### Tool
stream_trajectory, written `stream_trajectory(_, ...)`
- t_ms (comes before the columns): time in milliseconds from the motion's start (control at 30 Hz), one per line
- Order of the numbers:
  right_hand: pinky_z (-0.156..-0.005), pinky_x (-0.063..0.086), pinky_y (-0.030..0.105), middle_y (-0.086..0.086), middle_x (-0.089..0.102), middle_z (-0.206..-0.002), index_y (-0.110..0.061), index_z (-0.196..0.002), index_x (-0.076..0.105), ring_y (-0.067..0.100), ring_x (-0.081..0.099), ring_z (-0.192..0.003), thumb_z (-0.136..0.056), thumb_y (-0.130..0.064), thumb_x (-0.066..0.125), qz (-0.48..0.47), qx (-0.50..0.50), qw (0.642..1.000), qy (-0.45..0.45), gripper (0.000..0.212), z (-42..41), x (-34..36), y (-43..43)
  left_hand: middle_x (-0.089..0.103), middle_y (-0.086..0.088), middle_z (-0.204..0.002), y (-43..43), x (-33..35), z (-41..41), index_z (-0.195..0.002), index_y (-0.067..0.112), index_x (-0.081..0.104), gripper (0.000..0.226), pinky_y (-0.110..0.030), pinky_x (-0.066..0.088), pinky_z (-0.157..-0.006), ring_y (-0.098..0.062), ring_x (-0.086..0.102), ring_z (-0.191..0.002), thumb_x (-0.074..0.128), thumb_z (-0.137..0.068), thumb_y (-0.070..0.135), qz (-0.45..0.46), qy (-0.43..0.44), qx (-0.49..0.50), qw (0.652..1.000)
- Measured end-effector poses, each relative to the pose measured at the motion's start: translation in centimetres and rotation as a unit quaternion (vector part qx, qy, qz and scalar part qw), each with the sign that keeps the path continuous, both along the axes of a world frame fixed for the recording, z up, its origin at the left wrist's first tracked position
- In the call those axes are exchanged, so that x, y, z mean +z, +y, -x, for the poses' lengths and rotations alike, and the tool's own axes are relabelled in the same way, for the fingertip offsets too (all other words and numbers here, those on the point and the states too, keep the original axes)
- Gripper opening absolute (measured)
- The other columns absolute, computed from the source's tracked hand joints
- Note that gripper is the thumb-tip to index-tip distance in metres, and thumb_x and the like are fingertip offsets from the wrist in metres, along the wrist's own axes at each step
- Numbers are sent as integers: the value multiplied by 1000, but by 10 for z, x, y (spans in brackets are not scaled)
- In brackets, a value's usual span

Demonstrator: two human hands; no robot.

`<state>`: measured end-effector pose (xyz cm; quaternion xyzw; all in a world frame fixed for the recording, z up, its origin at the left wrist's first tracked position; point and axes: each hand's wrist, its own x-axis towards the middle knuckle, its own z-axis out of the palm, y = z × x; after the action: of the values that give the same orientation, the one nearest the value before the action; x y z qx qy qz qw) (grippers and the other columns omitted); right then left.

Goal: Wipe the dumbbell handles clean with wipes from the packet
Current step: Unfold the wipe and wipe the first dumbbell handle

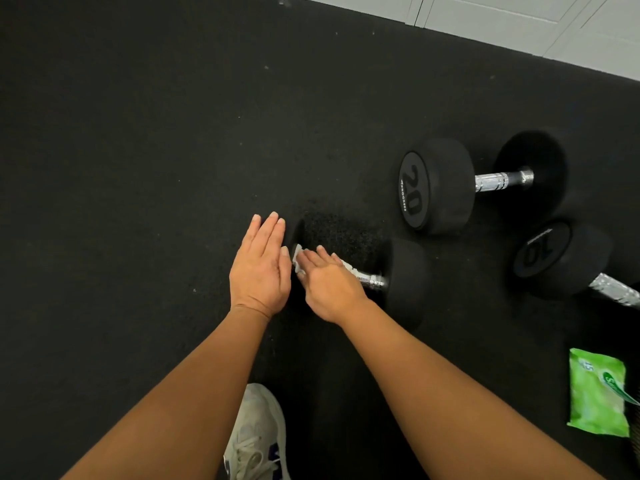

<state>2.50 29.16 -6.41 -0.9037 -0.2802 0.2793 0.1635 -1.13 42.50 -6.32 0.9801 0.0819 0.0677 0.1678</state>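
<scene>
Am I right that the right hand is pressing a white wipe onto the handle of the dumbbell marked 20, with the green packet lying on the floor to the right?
Not quite. In the head view the right hand presses the white wipe onto the handle of the nearest dumbbell, whose number is not visible. The dumbbell marked 20 lies untouched farther away. The green packet does lie on the floor to the right.

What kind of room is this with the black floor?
Most likely a gym or a home workout room. The dark rubber floor is the speckled kind gyms use, and heavy dumbbells lie on it, one marked 20 and another marked 10.
</scene>
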Motion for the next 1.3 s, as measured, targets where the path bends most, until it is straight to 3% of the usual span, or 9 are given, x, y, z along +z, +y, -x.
stream_trajectory(100,-116,17,39,9,43,-143,-11,-145,31,26,33,-137,-99,-25,36,26,-51,998,-5,48,-6,1,-2,43,-10,-145,0,0,-1,-137,3,46,51,-40,29,-114,-27,30,-140,25,-98,28,3,-3,1,1000)
stream_trajectory(200,-118,16,41,11,43,-141,-9,-144,31,27,32,-137,-98,-24,35,46,-79,996,-3,49,2,4,-1,43,-11,-145,0,-2,-2,-137,2,46,51,-40,29,-114,-28,30,-140,25,-98,28,2,-6,-2,1000)
stream_trajectory(367,-114,23,40,11,49,-135,-7,-138,39,28,38,-132,-93,-20,43,27,-32,999,-1,47,-4,7,8,44,-10,-145,1,-2,-5,-136,3,47,51,-39,30,-113,-27,31,-140,24,-98,28,-3,1,-1,1000)
stream_trajectory(533,-99,38,37,9,57,-124,-8,-131,48,30,51,-115,-92,-16,47,17,-32,999,27,40,-21,11,4,46,-10,-143,0,2,-13,-135,3,49,52,-37,29,-113,-28,33,-139,23,-97,29,-7,8,3,1000)
stream_trajectory(633,-111,27,37,10,50,-134,-8,-137,41,29,42,-129,-93,-16,45,21,-52,998,-1,46,-12,8,-3,47,-10,-143,-1,3,-18,-135,3,50,53,-37,29,-113,-27,34,-138,23,-97,29,-7,8,5,1000)
stream_trajectory(800,-118,3,39,8,13,-158,-9,-150,12,28,2,-146,-97,-16,38,24,24,999,-27,60,1,6,-1,46,-7,-144,-1,4,-21,-136,6,49,54,-31,25,-114,-25,33,-139,22,-97,32,-9,13,11,1000)
stream_trajectory(1067,-118,-2,39,10,4,-159,-8,-151,4,28,-6,-146,-96,-13,35,49,-30,997,-44,63,9,6,-12,44,-4,-145,-2,6,-28,-137,8,47,57,-30,24,-114,-22,31,-140,18,-96,34,-9,25,22,999)
stream_trajectory(1300,-117,-5,36,6,-3,-160,-12,-151,0,24,-10,-146,-97,-12,35,37,33,998,-39,64,-5,3,-8,39,-1,-149,-1,9,-36,-140,12,44,46,-31,26,-115,-18,25,-142,28,-100,28,-1,54,24,998)
